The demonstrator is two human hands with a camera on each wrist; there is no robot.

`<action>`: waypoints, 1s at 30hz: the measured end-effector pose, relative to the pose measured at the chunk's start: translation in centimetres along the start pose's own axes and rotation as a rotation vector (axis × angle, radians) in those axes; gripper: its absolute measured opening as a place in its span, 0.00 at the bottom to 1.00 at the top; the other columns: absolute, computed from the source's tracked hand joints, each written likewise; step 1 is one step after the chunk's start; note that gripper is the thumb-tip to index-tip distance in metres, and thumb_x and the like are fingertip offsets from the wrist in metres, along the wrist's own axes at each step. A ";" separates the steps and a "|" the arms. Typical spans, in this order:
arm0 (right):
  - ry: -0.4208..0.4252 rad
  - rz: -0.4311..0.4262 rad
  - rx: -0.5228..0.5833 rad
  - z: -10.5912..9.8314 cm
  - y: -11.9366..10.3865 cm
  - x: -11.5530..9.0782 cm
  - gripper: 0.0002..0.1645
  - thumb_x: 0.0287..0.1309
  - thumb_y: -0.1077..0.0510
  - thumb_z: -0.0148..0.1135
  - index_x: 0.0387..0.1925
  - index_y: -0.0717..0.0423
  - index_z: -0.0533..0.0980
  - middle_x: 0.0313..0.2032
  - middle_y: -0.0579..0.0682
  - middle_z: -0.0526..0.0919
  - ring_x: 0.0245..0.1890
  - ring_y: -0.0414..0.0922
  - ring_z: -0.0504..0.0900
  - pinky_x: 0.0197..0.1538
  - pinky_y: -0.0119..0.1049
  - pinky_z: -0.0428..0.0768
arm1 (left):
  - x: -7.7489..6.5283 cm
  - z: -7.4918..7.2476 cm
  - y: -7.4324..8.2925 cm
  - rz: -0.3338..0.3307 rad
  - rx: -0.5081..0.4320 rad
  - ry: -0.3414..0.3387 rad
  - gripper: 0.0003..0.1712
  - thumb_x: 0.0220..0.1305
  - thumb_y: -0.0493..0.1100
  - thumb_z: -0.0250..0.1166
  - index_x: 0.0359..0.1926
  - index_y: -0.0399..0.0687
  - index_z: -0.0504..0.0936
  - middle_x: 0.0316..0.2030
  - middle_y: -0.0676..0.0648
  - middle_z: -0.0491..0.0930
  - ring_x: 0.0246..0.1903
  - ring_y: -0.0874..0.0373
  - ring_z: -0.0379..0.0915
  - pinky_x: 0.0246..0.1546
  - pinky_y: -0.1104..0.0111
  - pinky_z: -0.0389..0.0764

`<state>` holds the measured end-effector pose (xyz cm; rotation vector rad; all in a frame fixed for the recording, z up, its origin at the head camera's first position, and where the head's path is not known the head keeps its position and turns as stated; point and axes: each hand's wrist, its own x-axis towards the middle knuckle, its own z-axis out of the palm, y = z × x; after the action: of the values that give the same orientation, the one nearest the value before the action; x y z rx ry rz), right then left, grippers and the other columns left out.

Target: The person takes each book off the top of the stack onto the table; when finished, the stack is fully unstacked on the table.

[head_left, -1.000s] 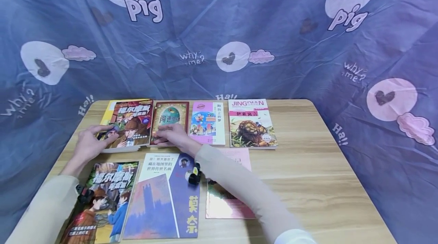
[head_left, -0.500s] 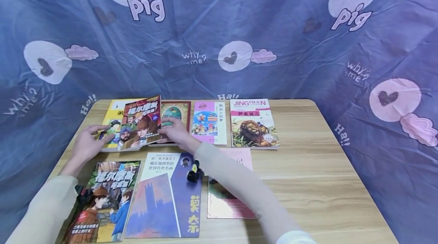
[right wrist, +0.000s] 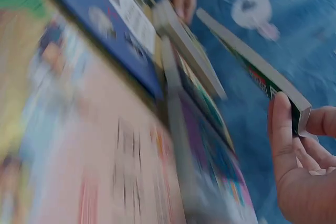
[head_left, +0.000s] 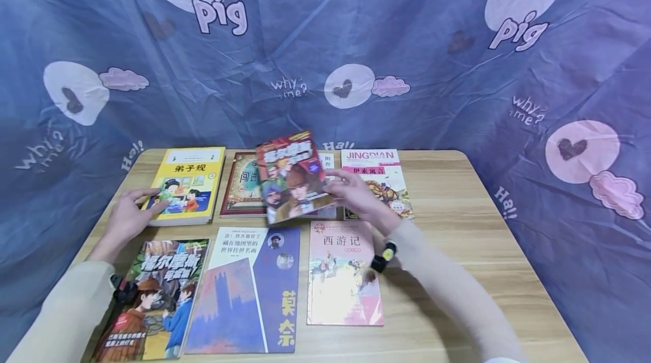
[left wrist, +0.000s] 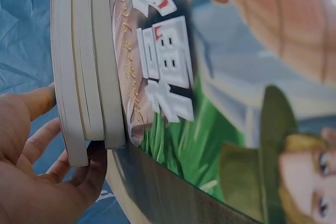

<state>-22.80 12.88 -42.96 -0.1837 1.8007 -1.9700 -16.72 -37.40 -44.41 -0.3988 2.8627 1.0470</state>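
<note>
My right hand (head_left: 358,196) pinches a red-covered detective comic book (head_left: 290,179) by its right edge, tilted and raised over the back row. In the right wrist view the lifted book (right wrist: 260,72) shows edge-on, thumb and fingers on opposite sides. My left hand (head_left: 127,216) is at the near-left corner of a yellow-covered book (head_left: 188,179). Its thumb lies along the cover and its fingers curl round the left side. The left wrist view shows more book blocks (left wrist: 97,77) stacked under that one. Partly behind the raised comic lies a brown-red bordered book (head_left: 241,185).
A lion-cover book (head_left: 376,165) lies at the back right, overlapped by my right hand. In the front row are another detective comic (head_left: 163,306), a blue-purple art book (head_left: 244,295) and a pink book (head_left: 346,278). A blue printed cloth (head_left: 427,24) hangs behind the wooden table (head_left: 473,250).
The right hand took the red comic book off the yellow book and carried it rightward, baring the yellow cover. The pink front book came into full view. The left hand stayed at the left corner.
</note>
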 end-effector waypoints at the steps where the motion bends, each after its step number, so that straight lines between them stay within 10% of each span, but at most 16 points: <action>1: 0.009 -0.005 0.003 -1.5 -0.1 -0.8 0.33 0.73 0.70 0.55 0.76 0.61 0.64 0.36 0.41 0.88 0.30 0.35 0.81 0.40 0.30 0.86 | 0.0 0.0 0.0 -0.001 -0.001 0.001 0.43 0.78 0.63 0.58 0.76 0.34 0.67 0.76 0.18 0.52 0.71 0.17 0.54 0.66 0.26 0.63; 17: 0.140 -0.127 0.099 -22.2 -1.2 -11.5 0.27 0.77 0.73 0.46 0.53 0.41 0.82 0.37 0.42 0.91 0.32 0.35 0.88 0.35 0.29 0.85 | 0.1 0.1 0.1 -0.038 -0.015 0.003 0.45 0.76 0.65 0.59 0.77 0.36 0.66 0.78 0.21 0.51 0.75 0.19 0.48 0.69 0.26 0.59; 30: 0.243 -0.047 0.047 -29.7 0.8 -13.0 0.22 0.80 0.68 0.47 0.49 0.40 0.82 0.35 0.39 0.89 0.35 0.34 0.88 0.37 0.30 0.87 | 0.2 0.1 0.1 -0.039 -0.001 0.012 0.43 0.77 0.63 0.60 0.76 0.35 0.67 0.78 0.20 0.51 0.75 0.19 0.49 0.69 0.26 0.60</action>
<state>-22.94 45.25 -45.01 0.0312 1.9107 -2.1433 -16.92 -37.26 -44.44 -0.4603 2.8528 1.0437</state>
